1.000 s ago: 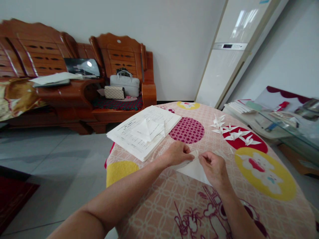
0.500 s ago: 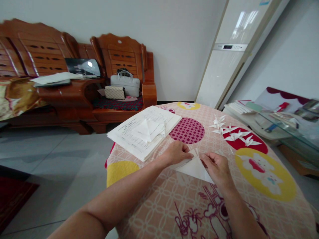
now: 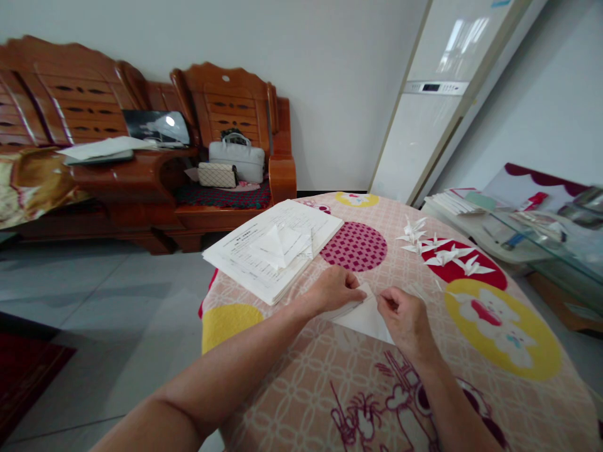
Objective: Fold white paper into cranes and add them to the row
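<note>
A partly folded sheet of white paper (image 3: 365,321) lies on the patterned tablecloth between my hands. My left hand (image 3: 334,289) is closed, its thumb and fingertips pinching the sheet near its upper left corner. On the other side, my right hand (image 3: 406,317) is curled in a pinch at the paper's right edge; its fingertips partly hide that edge. Beyond my left hand rests a stack of printed paper (image 3: 245,263), with a folded white paper triangle (image 3: 276,246) on top. Several white paper cranes (image 3: 450,256) stand at the table's far right.
The round table's cloth (image 3: 301,389) has coloured circles. To the right is a glass-topped side stand (image 3: 556,251) with papers and other items. Wooden chairs (image 3: 230,107) holding bags stand behind on the left. A tall white air conditioner (image 3: 424,125) is in the corner.
My right hand's fingers have curled in more and shifted slightly at the paper's right edge. The raised flap between my hands now lies lower. My left hand has stayed in place.
</note>
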### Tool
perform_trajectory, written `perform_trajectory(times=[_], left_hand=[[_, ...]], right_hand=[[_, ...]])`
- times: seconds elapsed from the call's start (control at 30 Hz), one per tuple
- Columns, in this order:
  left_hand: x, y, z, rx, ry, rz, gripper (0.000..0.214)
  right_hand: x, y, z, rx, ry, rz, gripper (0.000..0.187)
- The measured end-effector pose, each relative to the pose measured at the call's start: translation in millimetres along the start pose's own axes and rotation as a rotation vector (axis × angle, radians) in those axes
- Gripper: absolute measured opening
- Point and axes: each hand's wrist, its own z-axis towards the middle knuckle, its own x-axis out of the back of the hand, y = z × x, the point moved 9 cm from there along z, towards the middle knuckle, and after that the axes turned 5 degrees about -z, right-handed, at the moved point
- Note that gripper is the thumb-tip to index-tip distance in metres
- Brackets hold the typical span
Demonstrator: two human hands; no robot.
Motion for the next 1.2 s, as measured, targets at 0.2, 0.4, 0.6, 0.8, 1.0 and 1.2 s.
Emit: perform_trajectory(times=[0.2, 0.4, 0.6, 0.8, 1.0, 1.2], left_hand=[[1.1, -1, 0, 0.008, -0.001, 0.023, 0.027], [0.8, 0, 1, 0.005, 0.005, 0.023, 0.028], [-2.6, -9, 0, 0.017, -0.141, -0.159, 0.023], [2.1, -12, -1, 0.04, -0.166, -0.796, 0.048], [-1.0, 7, -4, -0.124, -0.055, -1.001, 0.054], [-18.0, 11, -10, -0.17, 0.235, -0.761, 0.041]], right_hand=[[1, 2, 1, -0.052, -0.062, 0.126, 0.026], [0, -2, 1, 0.001, -0.035, 0.056, 0.02], [7, 11, 3, -0.099, 0.02, 0.109, 0.019], [16, 48, -2, -0.356, 0.197, 0.356, 0.023], [18, 60, -12, -0.472, 0.388, 0.532, 0.021], [14, 36, -13, -0.374, 0.373, 0.517, 0.024]])
